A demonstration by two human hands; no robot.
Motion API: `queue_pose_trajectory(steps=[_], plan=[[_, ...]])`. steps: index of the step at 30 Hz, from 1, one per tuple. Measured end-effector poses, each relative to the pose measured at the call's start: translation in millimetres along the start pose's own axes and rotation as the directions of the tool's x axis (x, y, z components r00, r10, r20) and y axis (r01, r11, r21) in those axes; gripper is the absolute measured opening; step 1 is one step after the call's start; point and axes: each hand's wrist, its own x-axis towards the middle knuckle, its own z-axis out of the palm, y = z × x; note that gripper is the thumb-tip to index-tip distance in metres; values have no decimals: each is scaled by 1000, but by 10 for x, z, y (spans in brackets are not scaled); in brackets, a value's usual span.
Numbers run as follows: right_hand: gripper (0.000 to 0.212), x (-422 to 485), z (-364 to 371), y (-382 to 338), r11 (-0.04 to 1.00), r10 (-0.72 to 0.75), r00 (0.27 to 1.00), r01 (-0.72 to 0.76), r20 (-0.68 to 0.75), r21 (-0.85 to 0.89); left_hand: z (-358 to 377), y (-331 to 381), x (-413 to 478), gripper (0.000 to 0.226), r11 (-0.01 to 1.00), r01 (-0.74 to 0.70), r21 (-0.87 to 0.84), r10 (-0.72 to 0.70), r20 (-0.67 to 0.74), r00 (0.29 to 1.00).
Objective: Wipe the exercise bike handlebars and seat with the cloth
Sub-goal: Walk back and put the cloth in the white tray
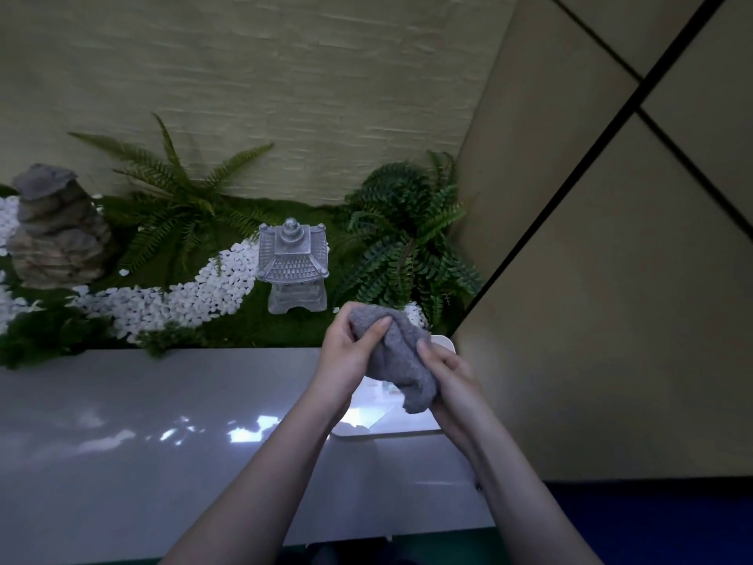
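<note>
A grey fluffy cloth (397, 356) is bunched up between both my hands, held above a white tray. My left hand (350, 352) grips its upper left part, thumb pressed over the top fold. My right hand (448, 381) holds its lower right part, with a tail of cloth hanging below the fingers. No exercise bike, handlebar or seat is in view.
A white tray (407, 428) lies on a glossy white ledge (142, 442) under my hands. Behind the ledge is a decorative garden with a stone lantern (293, 267), white pebbles (195, 295), ferns (407, 234) and a rock (53, 230). A beige panelled wall (611, 279) stands to the right.
</note>
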Motion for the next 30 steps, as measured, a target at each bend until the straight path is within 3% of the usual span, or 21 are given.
queue_pose_trajectory(steps=[4,7,9,12,15,17,19,21,27,30], plan=[[20,72,-103,-96,971,-162,983,145,-80,-190,-15,28,47,19,981,-81,177,79,17,997],[23,73,-69,-260,856,-359,930,292,-83,-427,7,58,59,25,973,-74,217,68,33,997],[25,51,-15,-317,742,-464,881,333,-88,-582,38,108,50,24,989,-16,148,10,40,999],[23,11,27,-404,655,-572,815,386,-92,-649,78,182,27,19,993,91,-74,-84,97,992],[23,18,38,-485,699,-563,822,417,-87,-581,99,222,-14,15,938,175,-300,-131,160,978],[24,32,29,-515,800,-485,869,392,-104,-454,85,231,-27,43,829,346,-439,-257,251,933],[24,42,0,-519,876,-397,912,345,-99,-337,65,245,-46,57,713,519,-471,-389,350,852],[22,51,-33,-516,895,-353,933,315,-68,-317,91,248,-75,46,663,591,-461,-440,399,805],[7,65,-32,-450,836,-418,882,280,-217,-472,173,246,-142,31,786,476,-395,-308,419,855],[18,24,22,-382,742,-538,790,279,-294,-610,259,232,-180,36,862,411,-297,-312,329,891]])
